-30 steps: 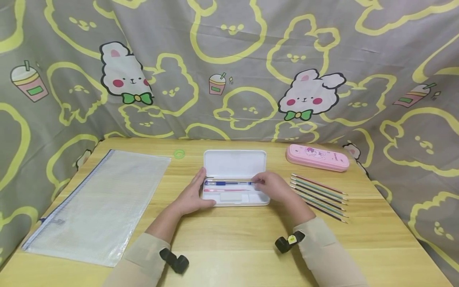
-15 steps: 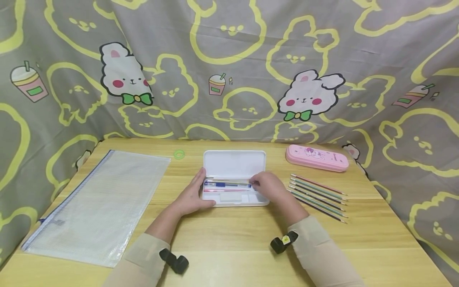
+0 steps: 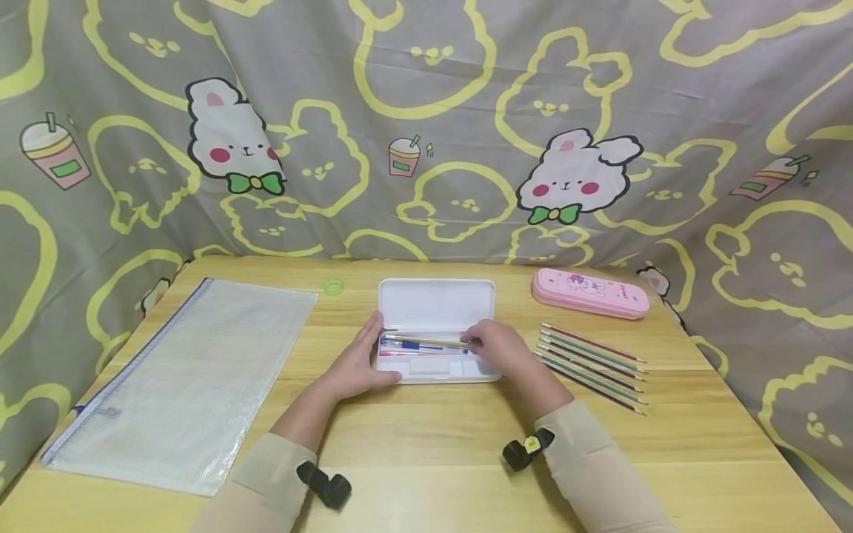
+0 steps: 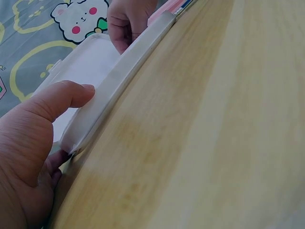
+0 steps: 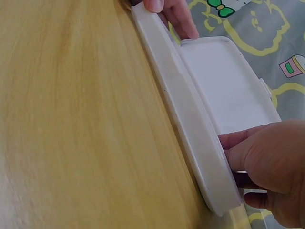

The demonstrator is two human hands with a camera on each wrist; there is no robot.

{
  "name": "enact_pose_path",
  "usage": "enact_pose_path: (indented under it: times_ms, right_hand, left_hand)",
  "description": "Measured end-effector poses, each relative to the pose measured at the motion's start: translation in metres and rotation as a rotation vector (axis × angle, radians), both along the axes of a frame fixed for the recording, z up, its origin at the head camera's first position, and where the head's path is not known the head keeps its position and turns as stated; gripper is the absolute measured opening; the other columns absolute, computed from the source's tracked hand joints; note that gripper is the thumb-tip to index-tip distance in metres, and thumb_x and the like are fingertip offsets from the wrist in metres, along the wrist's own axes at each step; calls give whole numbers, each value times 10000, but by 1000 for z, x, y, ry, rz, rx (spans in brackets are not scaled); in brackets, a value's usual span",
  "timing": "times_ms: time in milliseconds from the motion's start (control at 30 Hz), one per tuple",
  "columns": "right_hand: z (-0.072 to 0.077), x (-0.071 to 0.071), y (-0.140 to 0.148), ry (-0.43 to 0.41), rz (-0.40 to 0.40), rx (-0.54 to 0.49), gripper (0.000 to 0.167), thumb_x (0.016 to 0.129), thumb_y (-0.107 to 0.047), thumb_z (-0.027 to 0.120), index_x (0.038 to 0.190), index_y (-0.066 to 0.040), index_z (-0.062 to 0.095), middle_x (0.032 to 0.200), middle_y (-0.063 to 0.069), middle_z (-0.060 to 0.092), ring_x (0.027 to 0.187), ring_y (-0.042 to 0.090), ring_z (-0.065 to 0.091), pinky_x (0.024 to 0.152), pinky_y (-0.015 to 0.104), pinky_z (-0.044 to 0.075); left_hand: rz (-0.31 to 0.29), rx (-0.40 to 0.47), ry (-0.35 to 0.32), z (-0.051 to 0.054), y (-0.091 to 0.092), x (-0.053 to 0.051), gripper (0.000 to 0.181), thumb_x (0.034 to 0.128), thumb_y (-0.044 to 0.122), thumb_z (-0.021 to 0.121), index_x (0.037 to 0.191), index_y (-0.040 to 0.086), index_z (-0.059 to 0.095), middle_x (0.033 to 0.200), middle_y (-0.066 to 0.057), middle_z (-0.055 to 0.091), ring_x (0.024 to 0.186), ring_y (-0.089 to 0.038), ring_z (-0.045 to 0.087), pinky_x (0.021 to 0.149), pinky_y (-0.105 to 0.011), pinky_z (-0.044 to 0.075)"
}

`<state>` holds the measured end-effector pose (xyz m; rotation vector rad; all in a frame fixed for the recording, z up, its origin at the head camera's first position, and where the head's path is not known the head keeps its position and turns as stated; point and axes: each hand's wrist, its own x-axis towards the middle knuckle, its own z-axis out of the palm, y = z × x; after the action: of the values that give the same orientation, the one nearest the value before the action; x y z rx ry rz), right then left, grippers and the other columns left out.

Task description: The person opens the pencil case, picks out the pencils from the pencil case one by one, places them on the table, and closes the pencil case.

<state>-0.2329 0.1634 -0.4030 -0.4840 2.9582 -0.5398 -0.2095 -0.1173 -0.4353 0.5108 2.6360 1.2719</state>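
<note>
An open white pencil case [image 3: 436, 305] stands mid-table, lid raised at the back. My left hand [image 3: 356, 366] grips its left end, the thumb [image 4: 78, 94] against the front wall. Over the case's right end, my right hand [image 3: 501, 348] pinches the right end of a thin yellow pencil [image 3: 433, 341], which lies slightly slanted across the tray. Beside that pencil are a blue pen [image 3: 410, 346] and a thin red-pink stick [image 3: 403, 354]. A white block like an eraser [image 3: 429, 366] sits in the front section. The case wall hides the contents in both wrist views.
Several pencils [image 3: 593, 363] lie in a slanted row at the right. Behind them is a closed pink pencil case [image 3: 590, 293]. A clear mesh zip pouch [image 3: 193, 385] lies flat at the left, with green rings [image 3: 333, 286] near its far corner. A patterned curtain [image 3: 460, 200] borders the table.
The yellow pencil's right end has come forward in my right fingers, over the blue pen, which has tilted and shifted forward. My left hand has stayed on the white case.
</note>
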Motion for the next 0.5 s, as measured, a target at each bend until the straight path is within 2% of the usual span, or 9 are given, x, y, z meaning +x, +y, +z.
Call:
enact_pose_path:
  times_ms: [333,500]
  right_hand:
    - [11,12,31,65,85,-178,199,936,-43,581,1082,-49,716,1059,133,701,1011,277,642,936,477,512]
    - [19,23,57,76,50,-246,206,942,-31,566,1080,-55,717,1081,133,700,951,236,627,852,426,526]
  left_hand:
    - [-4,11,8,0,0,1,1165,736,324,815,1575,41,58,1666,-119,18,1534,-332,40,1233,-525,112]
    - [-3,1,4,0,0,0,1169,740,335,814,1576,46,50,1666,-115,10,1534,-329,39,1234,-520,112]
